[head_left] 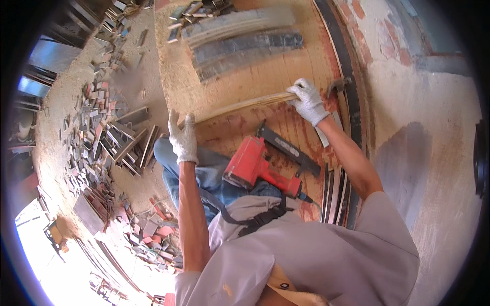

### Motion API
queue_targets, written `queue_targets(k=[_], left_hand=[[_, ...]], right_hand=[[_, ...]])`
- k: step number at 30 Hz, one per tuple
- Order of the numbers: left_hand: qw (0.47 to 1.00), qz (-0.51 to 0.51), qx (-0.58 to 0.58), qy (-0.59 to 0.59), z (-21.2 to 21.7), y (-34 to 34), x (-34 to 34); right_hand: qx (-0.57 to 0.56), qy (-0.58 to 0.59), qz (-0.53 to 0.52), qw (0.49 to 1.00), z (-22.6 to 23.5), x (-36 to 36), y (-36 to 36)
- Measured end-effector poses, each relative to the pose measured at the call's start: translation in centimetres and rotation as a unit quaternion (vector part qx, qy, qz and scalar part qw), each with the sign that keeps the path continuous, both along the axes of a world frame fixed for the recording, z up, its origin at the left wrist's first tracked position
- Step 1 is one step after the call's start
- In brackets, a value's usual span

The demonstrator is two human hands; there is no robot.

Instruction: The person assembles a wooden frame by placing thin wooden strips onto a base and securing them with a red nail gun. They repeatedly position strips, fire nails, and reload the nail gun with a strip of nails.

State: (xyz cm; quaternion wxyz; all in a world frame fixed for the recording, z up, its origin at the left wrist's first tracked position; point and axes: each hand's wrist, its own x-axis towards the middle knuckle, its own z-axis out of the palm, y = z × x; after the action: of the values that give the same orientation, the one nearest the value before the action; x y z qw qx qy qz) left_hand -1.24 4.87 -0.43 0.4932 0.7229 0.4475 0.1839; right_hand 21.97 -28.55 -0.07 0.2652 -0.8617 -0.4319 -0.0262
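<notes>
A long, thin wooden strip [245, 105] lies at a slant between my two gloved hands. My right hand [308, 102] is closed on its right end, thumb and fingers pinching the wood. At the other end is my left hand [182, 136], its fingers stretched upward and apart, the thumb side against or very near the strip; the exact contact is hard to see. Just below the strip, a red nail gun [248, 162] with a black magazine rests by my lap, a hose running from its handle.
Several long dark boards [247, 48] lie beyond the strip on the wooden work surface [224, 92]. A hammer [337, 86] sits near its right edge. Scattered wood offcuts [127, 143] cover the floor at left. A plastered wall [418, 102] stands on the right.
</notes>
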Motion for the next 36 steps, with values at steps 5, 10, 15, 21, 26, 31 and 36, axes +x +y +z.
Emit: queue_targets(k=[5, 10, 15, 21, 26, 31, 36], left_hand=[[0.999, -0.003, 0.01, 0.05, -3.0, -0.7, -1.3], [0.99, 0.04, 0.04, 0.13, -1.8, -0.8, -0.6], [0.98, 0.08, 0.045, 0.174, -1.9, -0.2, 0.1], [0.973, 0.101, 0.053, 0.201, -1.8, -0.5, 0.3], [0.982, 0.109, 0.031, 0.153, -1.5, -0.2, 0.0], [0.982, 0.123, 0.03, 0.143, -1.7, 0.1, -0.3], [0.983, 0.119, 0.038, 0.134, -2.9, 0.9, -1.8]], right_hand=[[0.01, 0.136, -0.154, 0.979, -1.8, -4.0, -0.5], [0.131, 0.381, -0.367, 0.838, -2.6, -5.2, -0.4], [0.255, 0.543, -0.401, 0.692, -1.6, -5.5, 0.7], [0.243, 0.551, -0.371, 0.707, 0.1, -5.4, -3.0], [0.282, 0.536, -0.363, 0.708, 1.0, -4.4, -3.5], [0.295, 0.514, -0.371, 0.715, -0.9, -4.3, -0.7], [0.307, 0.486, -0.35, 0.74, -2.3, -4.7, 0.5]])
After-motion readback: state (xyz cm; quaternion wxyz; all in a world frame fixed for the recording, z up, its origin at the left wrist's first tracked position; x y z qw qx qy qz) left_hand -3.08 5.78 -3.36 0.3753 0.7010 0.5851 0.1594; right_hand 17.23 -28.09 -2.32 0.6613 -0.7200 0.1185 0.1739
